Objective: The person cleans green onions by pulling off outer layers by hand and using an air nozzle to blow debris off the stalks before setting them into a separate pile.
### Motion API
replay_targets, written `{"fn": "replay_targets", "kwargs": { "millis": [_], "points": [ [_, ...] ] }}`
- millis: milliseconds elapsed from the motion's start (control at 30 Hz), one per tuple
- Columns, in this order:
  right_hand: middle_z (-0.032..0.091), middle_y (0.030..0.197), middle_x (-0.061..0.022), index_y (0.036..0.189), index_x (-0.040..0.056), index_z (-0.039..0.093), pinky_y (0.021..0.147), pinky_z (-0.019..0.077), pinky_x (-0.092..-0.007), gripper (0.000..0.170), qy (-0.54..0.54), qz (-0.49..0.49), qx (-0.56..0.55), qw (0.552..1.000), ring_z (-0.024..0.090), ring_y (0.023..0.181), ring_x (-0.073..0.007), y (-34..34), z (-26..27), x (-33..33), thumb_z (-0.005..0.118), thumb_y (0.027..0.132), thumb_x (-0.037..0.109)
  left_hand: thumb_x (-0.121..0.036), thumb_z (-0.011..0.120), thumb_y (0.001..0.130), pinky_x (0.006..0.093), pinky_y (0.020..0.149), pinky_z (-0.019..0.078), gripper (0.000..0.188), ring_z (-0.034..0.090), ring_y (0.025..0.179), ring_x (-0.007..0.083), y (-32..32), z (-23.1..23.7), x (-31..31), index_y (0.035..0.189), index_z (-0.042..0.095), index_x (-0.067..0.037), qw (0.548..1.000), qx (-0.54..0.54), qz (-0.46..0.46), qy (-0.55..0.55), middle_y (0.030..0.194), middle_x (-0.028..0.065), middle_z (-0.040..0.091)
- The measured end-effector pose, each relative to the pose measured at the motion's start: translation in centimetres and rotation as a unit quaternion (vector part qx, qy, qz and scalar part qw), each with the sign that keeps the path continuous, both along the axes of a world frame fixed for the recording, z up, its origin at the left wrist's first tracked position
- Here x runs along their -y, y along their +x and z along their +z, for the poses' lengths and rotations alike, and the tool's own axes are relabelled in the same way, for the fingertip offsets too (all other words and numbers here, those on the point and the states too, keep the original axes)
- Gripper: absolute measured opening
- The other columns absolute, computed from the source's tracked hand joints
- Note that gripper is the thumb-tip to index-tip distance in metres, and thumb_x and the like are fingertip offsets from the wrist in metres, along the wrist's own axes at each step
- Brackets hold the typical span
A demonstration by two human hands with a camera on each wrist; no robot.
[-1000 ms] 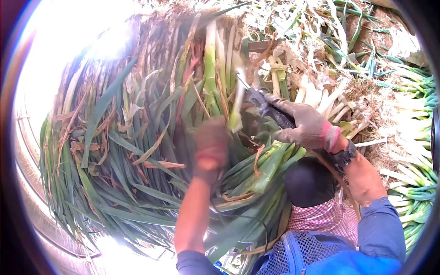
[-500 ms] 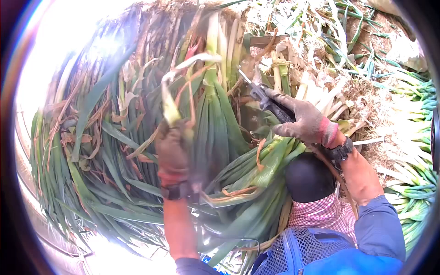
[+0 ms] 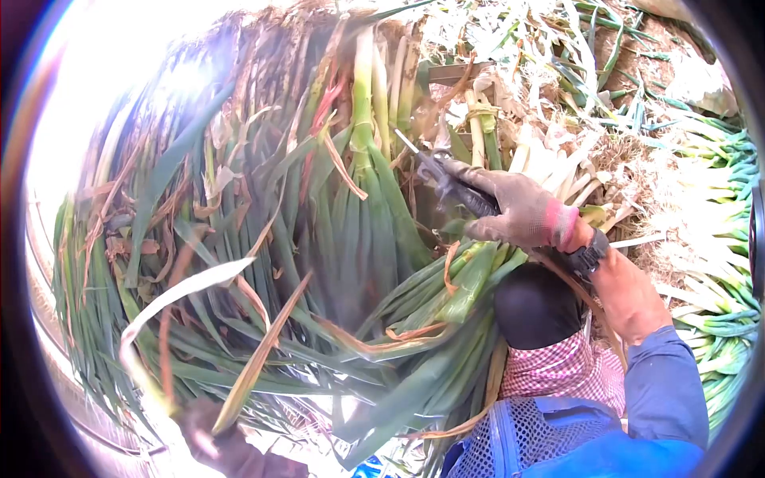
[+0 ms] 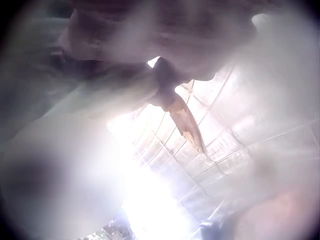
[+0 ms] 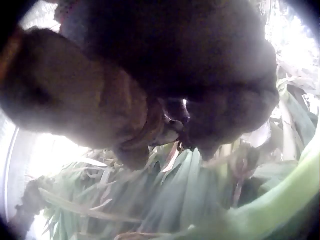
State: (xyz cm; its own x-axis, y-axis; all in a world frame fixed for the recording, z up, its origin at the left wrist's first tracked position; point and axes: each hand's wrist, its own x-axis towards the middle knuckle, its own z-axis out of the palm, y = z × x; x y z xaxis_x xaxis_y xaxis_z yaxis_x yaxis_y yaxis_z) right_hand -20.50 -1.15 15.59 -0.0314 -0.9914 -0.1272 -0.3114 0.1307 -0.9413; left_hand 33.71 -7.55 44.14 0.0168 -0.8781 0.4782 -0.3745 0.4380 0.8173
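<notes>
Two gloved hands work. At lower left, the left hand [image 3: 213, 436] grips at least two loose leaves [image 3: 260, 354], perhaps to keep them apart from the piled leeks [image 3: 231, 231], too many to count, filling left and centre. At centre right, the right hand [image 3: 522, 205] grips one tool [image 3: 456, 185], tip aimed upper left, seemingly to face the leeks.

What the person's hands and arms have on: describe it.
The right hand wears a brownish glove with a pinkish-red cuff, then a boxy black wristband and, from near the elbow up, a blue sleeve. The left hand has a brownish glove too, its details blurred.
</notes>
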Motion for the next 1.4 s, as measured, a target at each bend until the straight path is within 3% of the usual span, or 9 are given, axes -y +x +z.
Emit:
{"fn": "replay_targets", "kwargs": {
  "millis": [133, 267, 333, 367, 667, 833, 967, 1100, 1400],
  "points": [
    [0.075, 0.13, -0.0215, 0.172, 0.0115, 0.041, 0.107, 0.0539, -0.039, 0.1, -0.025, 0.036, -0.011, 0.999, 0.074, 0.116, -0.03, 0.2, 0.1, 1.2, 0.084, 0.085, 0.03, -0.016, 0.065, 0.11, 0.0301, 0.084, 0.0466, 0.038, 0.054, 0.091, 0.0143, 2.2, 12.1, 0.8, 0.143, 0.058, 0.002, 0.949, -0.269, -0.146, 0.08, 0.098, 0.0014, 0.05],
    [0.077, 0.117, -0.0191, 0.172, 0.014, 0.042, 0.094, 0.0594, -0.0386, 0.097, 0.047, -0.034, -0.01, 0.998, 0.077, 0.099, -0.0316, 1.1, 1.8, 4.3, 0.084, 0.087, 0.034, -0.009, 0.074, 0.102, 0.0386, 0.107, 0.0475, 0.059, 0.058, 0.125, 0.0263, -7.6, 6.9, 5.1, 0.156, 0.053, 0.002, 0.984, 0.142, 0.106, 0.015, 0.14, 0.0121, 0.055],
    [0.076, 0.119, -0.0266, 0.172, 0.0127, 0.039, 0.098, 0.0577, -0.0464, 0.096, 0.032, -0.024, -0.101, 0.994, 0.076, 0.108, -0.0406, 0.9, 2.3, 5.4, 0.08, 0.091, 0.044, -0.006, 0.079, 0.098, 0.0428, 0.119, 0.048, 0.071, 0.06, 0.142, 0.0324, -12.4, 2.6, 5.6, 0.162, 0.05, 0.002, 0.914, 0.378, 0.137, -0.05, 0.161, 0.0175, 0.058],
    [0.075, 0.12, -0.0268, 0.172, 0.0127, 0.04, 0.098, 0.0575, -0.0471, 0.094, 0.004, -0.014, -0.099, 0.995, 0.076, 0.11, -0.0413, 1.0, 1.6, 5.5, 0.079, 0.092, 0.044, -0.005, 0.082, 0.097, 0.0401, 0.114, 0.052, 0.069, 0.057, 0.148, 0.029, -14.0, 2.0, 5.4, 0.16, 0.055, 0.0, 0.757, 0.606, 0.148, -0.194, 0.159, 0.0194, 0.06],
    [0.074, 0.134, -0.0248, 0.169, 0.0094, 0.045, 0.106, 0.0556, -0.044, 0.088, 0.005, -0.094, -0.102, 0.99, 0.073, 0.12, -0.04, -1.7, 1.9, 13.1, 0.079, 0.092, 0.037, -0.023, 0.078, 0.1, 0.0379, 0.084, 0.0596, 0.029, 0.078, 0.089, 0.0248, -32.5, -15.4, 12.8, 0.12, 0.079, -0.002, 0.857, 0.476, -0.196, 0.0, 0.102, 0.016, 0.081],
    [0.074, 0.136, -0.0225, 0.163, 0.0122, 0.051, 0.107, 0.0551, -0.0465, 0.078, 0.038, -0.124, -0.122, 0.984, 0.072, 0.123, -0.0392, -3.9, 2.5, 17.3, 0.079, 0.093, 0.034, -0.045, 0.075, 0.1, 0.0555, 0.093, 0.057, 0.045, 0.076, 0.108, 0.0449, -35.6, -25.0, 18.2, 0.12, 0.076, -0.005, 0.801, 0.588, -0.09, 0.061, 0.116, 0.0201, 0.08],
    [0.075, 0.133, -0.0216, 0.159, 0.0155, 0.055, 0.107, 0.0552, -0.0472, 0.074, 0.067, -0.128, -0.118, 0.982, 0.072, 0.124, -0.0402, -4.9, 2.2, 18.7, 0.079, 0.092, 0.034, -0.05, 0.081, 0.094, 0.055, 0.095, 0.0575, 0.056, 0.075, 0.113, 0.0448, -36.4, -27.1, 18.3, 0.128, 0.072, -0.006, 0.777, 0.628, -0.041, -0.025, 0.121, 0.0203, 0.079],
    [0.076, 0.127, -0.0238, 0.162, 0.0144, 0.051, 0.102, 0.0564, -0.0482, 0.077, 0.028, -0.107, -0.105, 0.988, 0.074, 0.114, -0.0414, -4.0, 1.8, 16.4, 0.078, 0.093, 0.037, -0.051, 0.089, 0.084, 0.0529, 0.097, 0.0592, 0.067, 0.075, 0.117, 0.0441, -38.6, -25.2, 18.0, 0.132, 0.069, -0.007, 0.762, 0.635, -0.011, 0.127, 0.129, 0.0213, 0.077],
    [0.076, 0.125, -0.0213, 0.175, 0.0165, 0.034, 0.102, 0.0575, -0.0432, 0.101, -0.038, 0.026, -0.02, 0.999, 0.076, 0.112, -0.035, 1.2, 1.3, -0.5, 0.082, 0.087, 0.029, -0.044, 0.095, 0.077, 0.0503, 0.099, 0.0622, 0.071, 0.076, 0.117, 0.0406, -37.3, -26.2, 13.7, 0.132, 0.069, -0.007, 0.752, 0.645, 0.001, 0.139, 0.13, 0.0215, 0.076]
  ]
}}
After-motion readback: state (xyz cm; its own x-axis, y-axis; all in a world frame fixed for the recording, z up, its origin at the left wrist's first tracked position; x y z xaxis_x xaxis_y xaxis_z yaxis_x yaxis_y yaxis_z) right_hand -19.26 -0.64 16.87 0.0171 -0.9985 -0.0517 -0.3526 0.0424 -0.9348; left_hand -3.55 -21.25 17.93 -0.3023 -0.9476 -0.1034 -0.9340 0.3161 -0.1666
